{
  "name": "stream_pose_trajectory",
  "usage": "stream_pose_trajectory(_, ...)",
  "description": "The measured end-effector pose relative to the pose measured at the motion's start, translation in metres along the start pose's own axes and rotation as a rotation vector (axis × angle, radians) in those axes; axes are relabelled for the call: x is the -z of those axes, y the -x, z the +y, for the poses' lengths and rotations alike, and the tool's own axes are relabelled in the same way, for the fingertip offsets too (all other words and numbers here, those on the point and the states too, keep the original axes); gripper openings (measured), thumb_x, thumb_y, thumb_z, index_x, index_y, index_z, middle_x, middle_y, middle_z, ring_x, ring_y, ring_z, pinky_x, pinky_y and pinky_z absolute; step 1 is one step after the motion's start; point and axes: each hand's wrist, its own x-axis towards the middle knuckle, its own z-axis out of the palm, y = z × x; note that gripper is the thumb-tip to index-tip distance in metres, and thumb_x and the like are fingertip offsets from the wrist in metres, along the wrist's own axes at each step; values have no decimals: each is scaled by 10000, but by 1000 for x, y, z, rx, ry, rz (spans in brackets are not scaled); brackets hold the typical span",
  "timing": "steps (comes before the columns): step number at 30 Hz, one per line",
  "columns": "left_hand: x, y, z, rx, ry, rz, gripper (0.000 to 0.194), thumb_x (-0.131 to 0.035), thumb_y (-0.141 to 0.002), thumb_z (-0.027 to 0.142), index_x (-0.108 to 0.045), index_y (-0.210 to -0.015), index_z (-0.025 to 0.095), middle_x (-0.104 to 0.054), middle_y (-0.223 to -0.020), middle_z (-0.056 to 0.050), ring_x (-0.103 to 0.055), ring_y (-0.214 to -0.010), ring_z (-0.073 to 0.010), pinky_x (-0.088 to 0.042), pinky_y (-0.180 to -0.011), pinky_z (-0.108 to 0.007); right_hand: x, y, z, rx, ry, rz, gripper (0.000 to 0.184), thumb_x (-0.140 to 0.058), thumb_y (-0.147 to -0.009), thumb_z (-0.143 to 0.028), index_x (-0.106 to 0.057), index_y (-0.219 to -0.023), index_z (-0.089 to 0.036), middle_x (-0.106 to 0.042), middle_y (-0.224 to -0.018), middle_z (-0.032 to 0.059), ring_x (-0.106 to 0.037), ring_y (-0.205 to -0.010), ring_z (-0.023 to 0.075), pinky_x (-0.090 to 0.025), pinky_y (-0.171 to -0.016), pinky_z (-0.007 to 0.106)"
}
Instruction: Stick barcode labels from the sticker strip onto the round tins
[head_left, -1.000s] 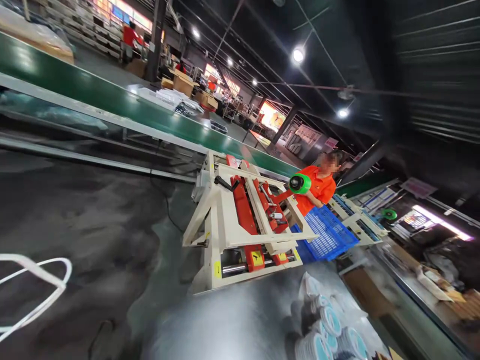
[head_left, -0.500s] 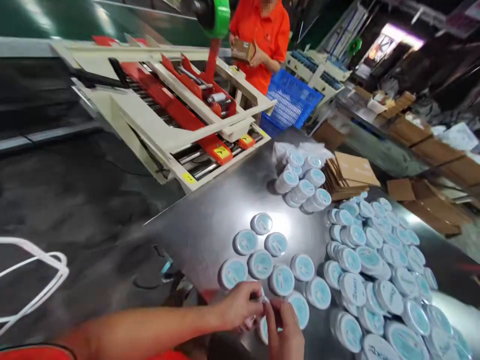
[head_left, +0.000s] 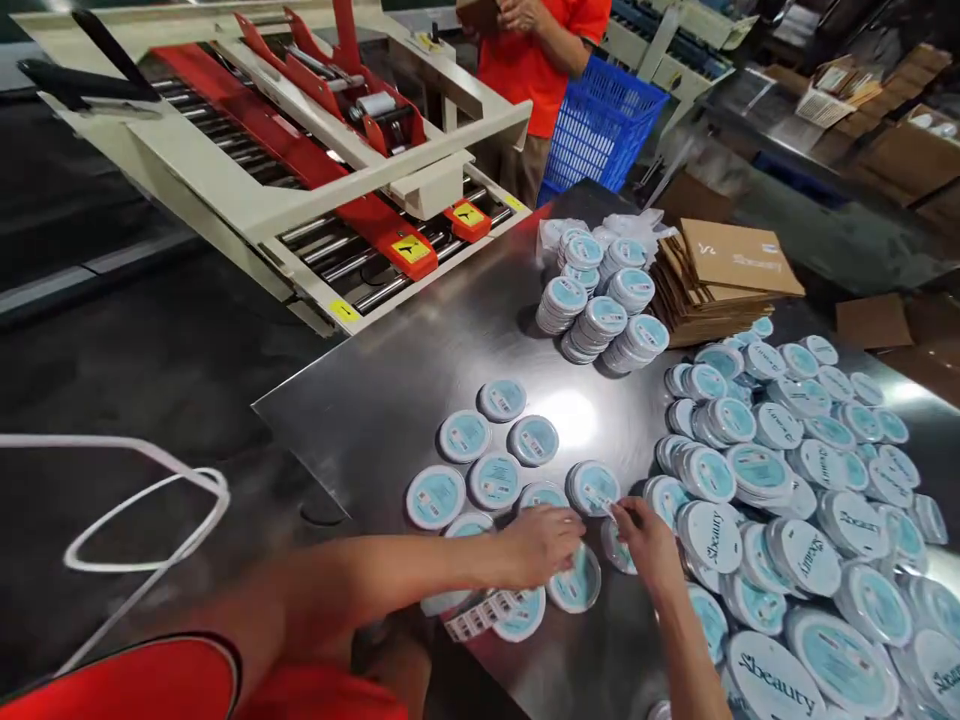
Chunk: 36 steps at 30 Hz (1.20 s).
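Observation:
My left hand [head_left: 541, 545] is over the near discs, its fingers curled down. From beneath it trails a strip of printed labels [head_left: 484, 613]; the grip itself is hidden. My right hand [head_left: 649, 540] pinches a small white label [head_left: 609, 508] between thumb and forefinger, at the near right edge of a round, flat disc-shaped pack [head_left: 592, 487] with a pale blue face. Another disc [head_left: 576, 582] lies just under my left fingers. More such discs [head_left: 495, 480] are spread on the metal table [head_left: 390, 400] beyond my left hand, several bearing small labels.
Upright stacks of discs [head_left: 604, 318] stand farther back beside flattened cardboard boxes [head_left: 739, 258]. A large pile of discs [head_left: 780, 480] covers the right side. Past the table are a roller machine [head_left: 300, 215], a blue crate [head_left: 600, 125] and a person in a red shirt [head_left: 544, 65].
My hands were close together over the near discs and have moved apart. The right went up and right with a small label to a disc. The view has tilted down.

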Motion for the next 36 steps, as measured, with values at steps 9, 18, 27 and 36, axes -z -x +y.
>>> stream_pose_trajectory(9, -27, -40, -17, -118, -272, -66, 356, -616, -886, 108, -650, -1239, 74, -550, -1478, -200, -423, -1463, -326, -336, -1211, -526, -9, -34, 26, 29, 49, -142, 374, -571, -702, -596, -632, -761, -231, -677, -684, 51, -561, -587, 200, -446, -604, 346)
stream_pose_trajectory(18, -19, -38, -13, -100, -296, -83, 296, -484, -975, 129, -658, -1209, 77, -533, -1507, -167, -402, -1472, -323, -274, -1232, -541, -11, -40, 25, 12, 66, -168, 339, -582, -714, -567, -642, -724, -234, -692, -677, 64, -594, -605, 210, -428, -563, 330)
stream_pose_trajectory(27, -30, -41, -16, -108, -316, -27, 283, -468, -994, 166, -662, -1189, 99, -577, -1468, -153, -428, -1445, -315, -361, -1154, -549, -16, -41, 26, 21, 190, -113, 322, -530, -720, -566, -605, -714, -253, -700, -677, 72, -652, -660, 248, -465, -632, 366)
stream_pose_trajectory(36, -34, -48, -8, -81, -392, 24, 306, -474, -998, 190, -664, -1212, 83, -513, -1513, -205, -467, -1398, -311, -423, -1032, -484, -16, -39, 19, 7, 489, -98, 234, -501, -836, -446, -582, -794, -230, -743, -853, 156, -702, -818, 284, -486, -746, 388)
